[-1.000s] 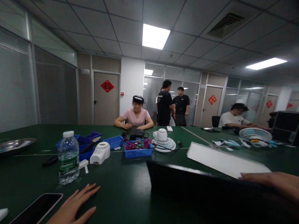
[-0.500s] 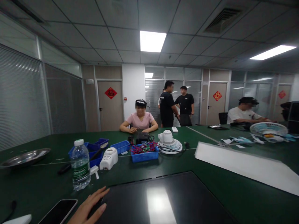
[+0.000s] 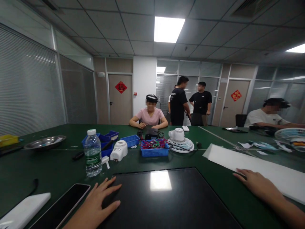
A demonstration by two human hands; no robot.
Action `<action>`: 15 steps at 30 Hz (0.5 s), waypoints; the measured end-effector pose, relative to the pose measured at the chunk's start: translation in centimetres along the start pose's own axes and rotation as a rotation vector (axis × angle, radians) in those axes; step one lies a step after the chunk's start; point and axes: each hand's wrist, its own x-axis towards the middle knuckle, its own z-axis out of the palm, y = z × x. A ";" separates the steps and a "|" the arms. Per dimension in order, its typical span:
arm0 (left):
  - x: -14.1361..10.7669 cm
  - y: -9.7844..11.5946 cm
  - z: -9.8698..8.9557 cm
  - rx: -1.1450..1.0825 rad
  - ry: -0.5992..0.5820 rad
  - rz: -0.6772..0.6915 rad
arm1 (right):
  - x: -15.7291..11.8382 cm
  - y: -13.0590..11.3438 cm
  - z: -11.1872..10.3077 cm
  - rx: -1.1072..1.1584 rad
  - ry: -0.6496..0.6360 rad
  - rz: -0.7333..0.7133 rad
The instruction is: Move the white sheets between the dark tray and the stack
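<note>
A flat black panel with a glossy surface [image 3: 166, 203] lies on the green table in front of me, reflecting the ceiling light. My left hand [image 3: 97, 198] rests at the panel's left edge, fingers spread and nothing gripped. Beside that hand is a dark-screened phone [image 3: 63, 206]. Out to the right, my right hand [image 3: 256, 183] is stretched over the near edge of a long white board [image 3: 269, 167]; its fingers are extended and hold nothing. Whether it touches the board I cannot tell.
A water bottle [image 3: 92, 156] stands left of the panel. Behind it are a white fan housing [image 3: 119, 150], a blue bin of wires [image 3: 154, 152] and a white fan [image 3: 181, 143]. A metal tray [image 3: 45, 143] lies far left. A person [image 3: 150, 116] sits opposite.
My right hand has come into view at the right, near the white board. My view has tipped down and turned left, showing more of the panel, phone and left hand.
</note>
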 end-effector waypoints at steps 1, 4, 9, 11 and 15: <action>0.1 0.0 0.1 0.008 0.005 0.000 | -0.3 -0.2 0.2 -0.017 -0.057 -0.004; 0.5 0.0 0.4 0.033 0.010 0.005 | -1.0 -1.4 0.1 -0.069 -0.156 0.001; 0.7 0.0 0.4 0.061 -0.011 0.006 | -1.0 -4.8 -3.1 -0.139 -0.190 0.067; 0.5 0.1 0.2 0.061 -0.008 0.012 | -1.3 -7.4 -4.7 -0.138 -0.171 0.044; -0.1 0.5 -0.3 0.045 -0.002 0.016 | -4.3 -15.6 -7.2 -0.046 -0.180 -0.154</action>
